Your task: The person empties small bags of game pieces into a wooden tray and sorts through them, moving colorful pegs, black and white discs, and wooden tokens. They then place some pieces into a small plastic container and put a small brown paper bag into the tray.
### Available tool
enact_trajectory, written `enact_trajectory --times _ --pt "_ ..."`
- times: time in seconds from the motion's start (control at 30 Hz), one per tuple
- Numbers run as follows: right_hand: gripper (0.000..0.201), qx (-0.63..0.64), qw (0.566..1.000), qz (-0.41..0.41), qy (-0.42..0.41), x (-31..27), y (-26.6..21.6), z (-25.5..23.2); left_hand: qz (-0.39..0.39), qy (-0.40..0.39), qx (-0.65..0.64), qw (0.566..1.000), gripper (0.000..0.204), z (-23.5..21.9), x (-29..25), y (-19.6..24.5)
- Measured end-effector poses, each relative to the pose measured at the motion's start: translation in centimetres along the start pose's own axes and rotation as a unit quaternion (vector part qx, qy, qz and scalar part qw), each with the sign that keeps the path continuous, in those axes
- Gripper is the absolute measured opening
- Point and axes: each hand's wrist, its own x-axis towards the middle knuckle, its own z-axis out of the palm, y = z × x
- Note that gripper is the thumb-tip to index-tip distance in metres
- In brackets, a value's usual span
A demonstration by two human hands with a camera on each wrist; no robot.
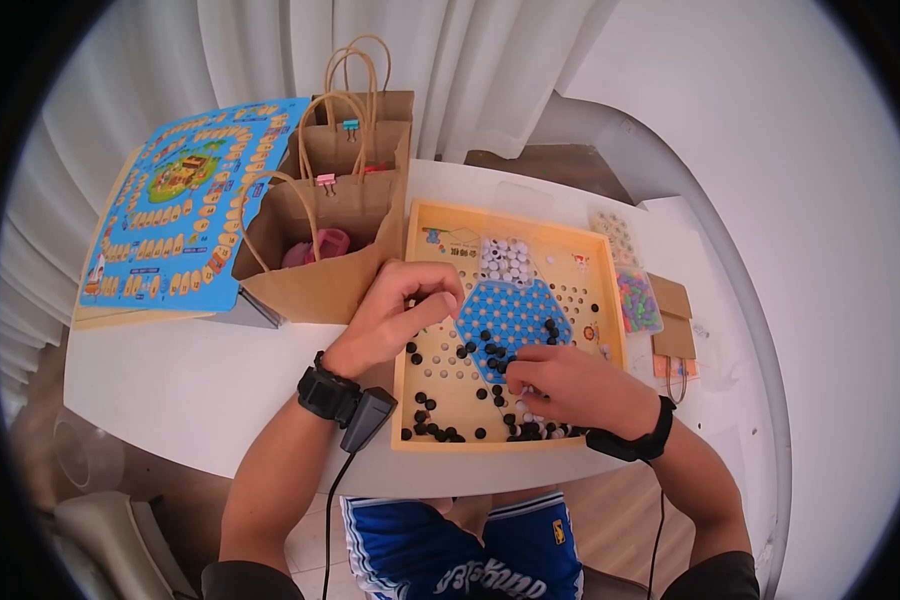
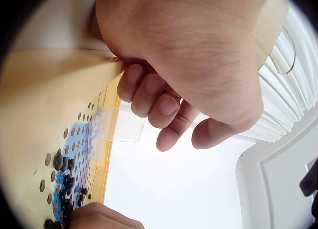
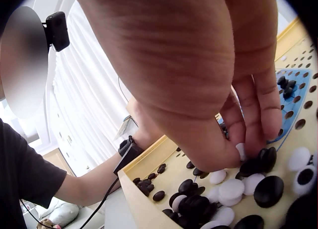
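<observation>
My left hand (image 1: 400, 315) is held over the left edge of the wooden board (image 1: 403, 400), its fingers loosely curled and empty; the left wrist view shows the thumb apart from the fingertips. Low over the front part of the board, my right hand (image 1: 580, 390) pinches a small white piece (image 3: 241, 151) between thumb and fingers. Black pieces (image 3: 269, 191) and white pieces (image 3: 231, 189) lie loose beneath those fingertips. On the blue hexagon (image 1: 500, 310) in the board's middle sit several black pieces (image 1: 487, 336). A clear box at the back holds white pieces (image 1: 505, 262).
Paper bags (image 1: 315, 285) with handles stand left of the board, beside a blue printed game board (image 1: 185, 200). To the right are a box of coloured pieces (image 1: 637, 300), a box of pale pieces (image 1: 612, 238) and a small brown bag (image 1: 673, 305).
</observation>
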Motion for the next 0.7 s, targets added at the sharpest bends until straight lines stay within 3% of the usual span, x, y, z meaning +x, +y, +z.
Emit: enact_trajectory --times 0.27,0.57,0.7 --pt "0.007 -0.011 0.999 -0.032 0.009 0.6 0.7 -0.5 -0.003 0.002 -0.019 1.0 0.019 0.1 -0.1 0.1" --pt "0.011 0.048 0.997 -0.007 0.06 3.6 2.5 -4.6 0.004 0.006 -0.007 1.0 0.017 0.1 -0.1 0.7" --pt "0.012 0.045 0.974 0.0 0.223 5.1 3.5 -6.0 0.007 0.004 -0.012 1.0 0.017 0.2 0.0 -0.1"
